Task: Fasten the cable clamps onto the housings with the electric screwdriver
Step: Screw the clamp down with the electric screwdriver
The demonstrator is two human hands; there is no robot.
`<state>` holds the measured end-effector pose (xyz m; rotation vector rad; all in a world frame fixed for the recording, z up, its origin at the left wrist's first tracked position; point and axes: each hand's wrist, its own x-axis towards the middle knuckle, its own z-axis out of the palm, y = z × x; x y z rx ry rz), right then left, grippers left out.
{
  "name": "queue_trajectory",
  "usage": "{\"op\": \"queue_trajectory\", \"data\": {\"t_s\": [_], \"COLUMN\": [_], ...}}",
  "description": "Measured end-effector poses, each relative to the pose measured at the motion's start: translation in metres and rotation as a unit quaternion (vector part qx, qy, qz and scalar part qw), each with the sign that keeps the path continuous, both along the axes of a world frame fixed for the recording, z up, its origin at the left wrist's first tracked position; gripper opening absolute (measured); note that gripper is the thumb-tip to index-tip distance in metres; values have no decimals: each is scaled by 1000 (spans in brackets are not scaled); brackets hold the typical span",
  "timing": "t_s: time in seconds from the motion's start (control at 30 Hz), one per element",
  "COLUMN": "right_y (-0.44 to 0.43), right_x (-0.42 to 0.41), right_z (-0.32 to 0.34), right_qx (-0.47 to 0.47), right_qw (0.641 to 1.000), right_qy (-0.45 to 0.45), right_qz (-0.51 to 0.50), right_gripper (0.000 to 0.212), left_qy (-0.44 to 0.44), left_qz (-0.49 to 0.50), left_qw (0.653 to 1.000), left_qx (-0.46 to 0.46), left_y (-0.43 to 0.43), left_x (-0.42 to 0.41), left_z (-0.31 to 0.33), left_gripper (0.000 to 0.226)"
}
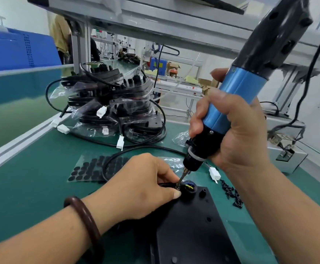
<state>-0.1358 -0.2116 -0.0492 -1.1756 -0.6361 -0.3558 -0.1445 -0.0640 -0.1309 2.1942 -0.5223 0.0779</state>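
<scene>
Right hand [235,138] is wrapped tight round the screwdriver [237,98], which is tilted with its bit down at the clamp [189,189]. That's on the far corner of the housing [193,235], lying on the mat [31,187]. Left hand [140,187] pinches the clamp with curled fingers. Loose screws [233,196] sit beside the housing.

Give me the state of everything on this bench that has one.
electric screwdriver, tilted, bit tip down at the cable clamp.
right hand, grips the electric screwdriver.
left hand, pinches the cable clamp.
housing, flat on the mat.
screws, loose pile beside housing.
stack of housings, bagged, piled behind.
</scene>
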Motion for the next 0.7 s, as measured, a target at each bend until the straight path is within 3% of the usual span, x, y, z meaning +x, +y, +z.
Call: {"op": "queue_trajectory", "data": {"t_s": [0.7], "right_y": [1], "right_x": [1], "right_z": [-1], "right_qx": [-1], "right_qw": [1000], "right_qy": [-14], "right_qz": [17], "right_gripper": [17], "left_qy": [-3], "left_qz": [-5], "left_qw": [1000], "left_qx": [-8], "left_y": [1], "left_x": [1], "left_z": [1], "left_gripper": [12]}}
